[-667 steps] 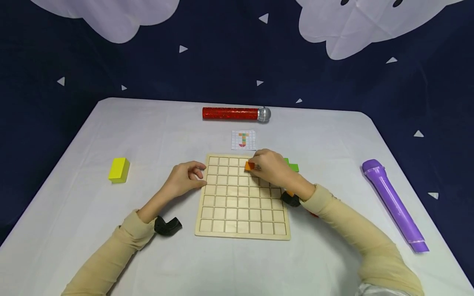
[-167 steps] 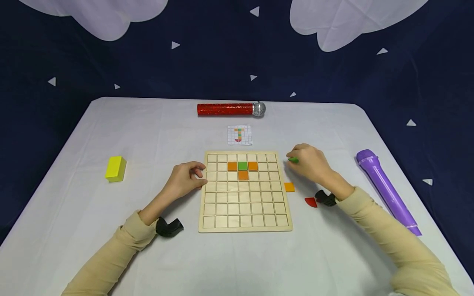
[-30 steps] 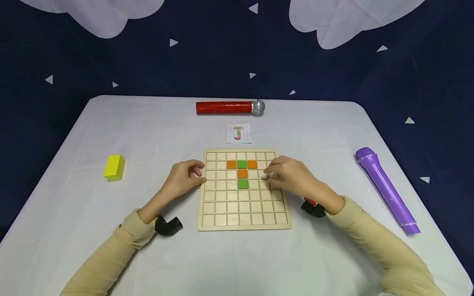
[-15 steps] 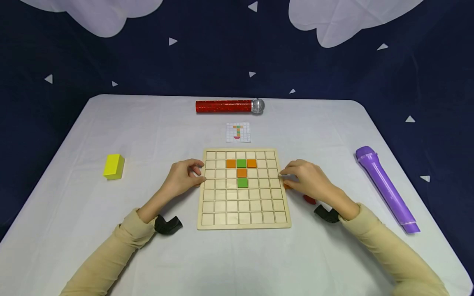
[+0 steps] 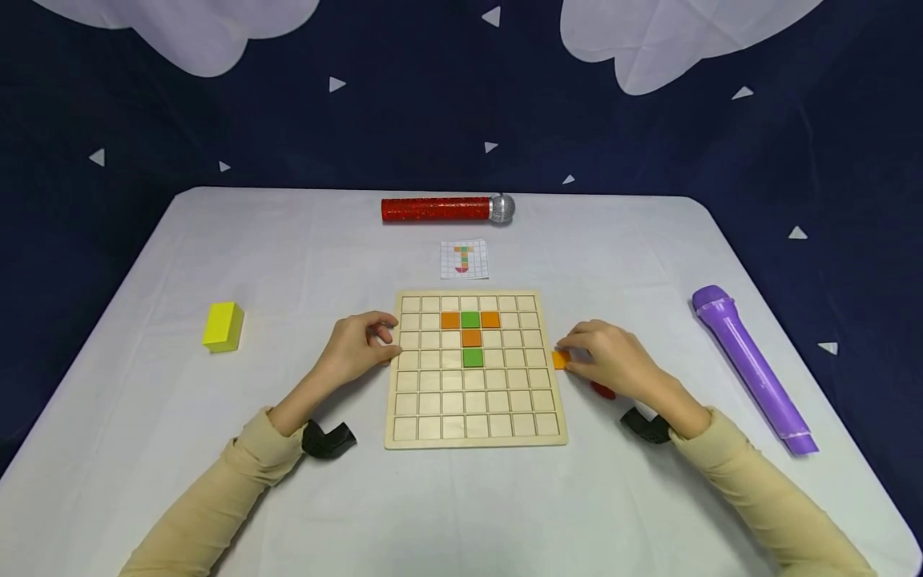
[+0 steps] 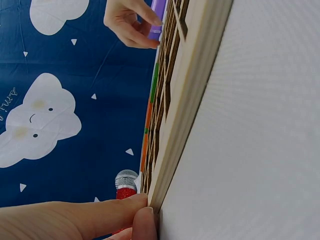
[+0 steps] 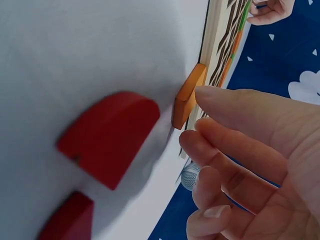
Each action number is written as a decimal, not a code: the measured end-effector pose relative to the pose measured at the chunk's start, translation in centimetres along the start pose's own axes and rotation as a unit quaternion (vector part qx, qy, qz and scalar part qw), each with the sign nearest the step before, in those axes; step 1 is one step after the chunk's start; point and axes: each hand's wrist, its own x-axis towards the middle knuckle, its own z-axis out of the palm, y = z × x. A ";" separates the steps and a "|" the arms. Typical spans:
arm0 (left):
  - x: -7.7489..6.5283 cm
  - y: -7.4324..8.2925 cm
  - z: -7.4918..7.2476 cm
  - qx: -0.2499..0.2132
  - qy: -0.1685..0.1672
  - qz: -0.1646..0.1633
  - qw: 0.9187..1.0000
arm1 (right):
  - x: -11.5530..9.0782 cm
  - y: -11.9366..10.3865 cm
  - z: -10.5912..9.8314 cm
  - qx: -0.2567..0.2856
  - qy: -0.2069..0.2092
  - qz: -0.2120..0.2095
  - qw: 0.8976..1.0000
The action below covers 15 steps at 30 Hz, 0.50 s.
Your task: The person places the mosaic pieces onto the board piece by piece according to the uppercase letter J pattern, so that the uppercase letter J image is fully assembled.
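In the head view my left hand [image 5: 358,340] holds the left rim of a square wooden grid board [image 5: 441,405]; in the left wrist view its thumb and a finger meet at that rim. Beyond the opposite rim, my right hand [image 5: 609,357] has thumb and forefinger right at an orange square tile [image 7: 186,100], which lies flat against the board and is partly hidden by the thumb. Several tiles sit in the grid: an orange one [image 5: 450,320], a green one [image 5: 470,320] and another orange one [image 5: 490,320] in a row, then orange [image 5: 472,338] and green [image 5: 472,357] tiles below.
Two red rounded pieces, one whole in view [image 7: 112,135] and one cut off [image 7: 70,220], lie near the right hand. Behind the board are a pattern card [image 5: 465,260] and a red microphone [image 5: 440,210]. A yellow block [image 5: 223,327] stands left, a purple microphone [image 5: 753,369] lies right.
Since earlier, the green tile below the middle orange one has been laid in the grid. In the last second my right hand has drawn back from over the board to the orange tile; the left stays put.
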 end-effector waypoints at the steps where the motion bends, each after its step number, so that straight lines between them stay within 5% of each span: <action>1: 0.0 0.0 0.0 0.001 0.000 0.000 1.000 | 0.0 0.0 0.0 0.002 -0.001 0.002 1.000; 15: 0.0 -0.1 0.0 0.008 0.000 -0.001 1.000 | -0.3 0.2 0.2 -0.019 -0.007 -0.012 1.000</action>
